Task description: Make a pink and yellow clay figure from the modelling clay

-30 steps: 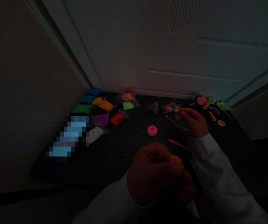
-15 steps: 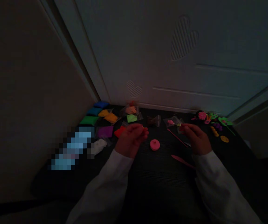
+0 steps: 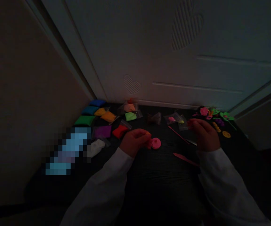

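In the dim head view my left hand (image 3: 132, 142) is closed in a pinch, with a tiny yellow-orange bit of clay (image 3: 147, 134) showing at its fingertips. Just right of those fingers lies a round pink clay disc (image 3: 156, 143) with a small dark spot on top. My right hand (image 3: 206, 135) is also pinched, in the air near the small clear bags; whatever its fingertips hold is too dark to make out. Below and left of it are a thin pink stick tool (image 3: 179, 135), a pale blade-like tool (image 3: 192, 142) and a pink clay knife (image 3: 185, 159).
Bags of coloured clay, among them green (image 3: 85, 120), purple (image 3: 103, 131), red (image 3: 119, 131) and white (image 3: 96, 147), lie at the left. A blurred lit screen (image 3: 68, 150) is beside them. Shaped flowers (image 3: 204, 111) sit at the back right. A white door (image 3: 149, 53) stands behind the table.
My left hand has come down and right, closer to the pink disc. The right hand has shifted slightly right, away from the small bags. The view has tilted a little.
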A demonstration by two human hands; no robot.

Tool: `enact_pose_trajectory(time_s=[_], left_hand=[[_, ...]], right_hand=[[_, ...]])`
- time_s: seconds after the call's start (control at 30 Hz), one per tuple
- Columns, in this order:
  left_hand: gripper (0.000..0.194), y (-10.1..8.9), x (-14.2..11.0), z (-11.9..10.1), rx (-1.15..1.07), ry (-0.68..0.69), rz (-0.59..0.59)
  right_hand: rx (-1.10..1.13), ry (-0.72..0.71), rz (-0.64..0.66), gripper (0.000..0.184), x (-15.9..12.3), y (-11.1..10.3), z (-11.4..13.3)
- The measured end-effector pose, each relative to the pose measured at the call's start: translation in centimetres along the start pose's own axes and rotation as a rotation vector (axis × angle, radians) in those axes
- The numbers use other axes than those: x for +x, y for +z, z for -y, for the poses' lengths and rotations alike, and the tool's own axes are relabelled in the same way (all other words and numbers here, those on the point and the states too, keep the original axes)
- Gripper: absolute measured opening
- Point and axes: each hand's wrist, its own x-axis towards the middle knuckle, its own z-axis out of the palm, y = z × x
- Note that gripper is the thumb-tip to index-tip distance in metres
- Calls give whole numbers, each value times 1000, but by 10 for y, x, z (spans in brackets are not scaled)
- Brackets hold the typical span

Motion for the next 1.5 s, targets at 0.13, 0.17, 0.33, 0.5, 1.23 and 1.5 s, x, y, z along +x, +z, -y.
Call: enact_pose_trajectory(time_s=[0.13,0.17,0.33,0.5,1.23,1.5], left_hand=[[27,-1,1,-1,-15,22,20],[29,-3,2,-2,-32,40,10],[31,-11,8,-6,-128,93,-44],[8,-14,10,-6,-159,22,-73],[34,-11,9,-1,-91,3,-2],[32,-11,8,-1,-73,-2,85]], right_hand=[[83,24,-85,18,4,-2,0],[109,32,-104,18,6,-3,0],[209,70,-146,15,10,-4,-1],[228,83,-137,12,10,-3,-1],[133,72,-86,15,9,-3,-2],[96,61,-94,17,10,-3,-6]])
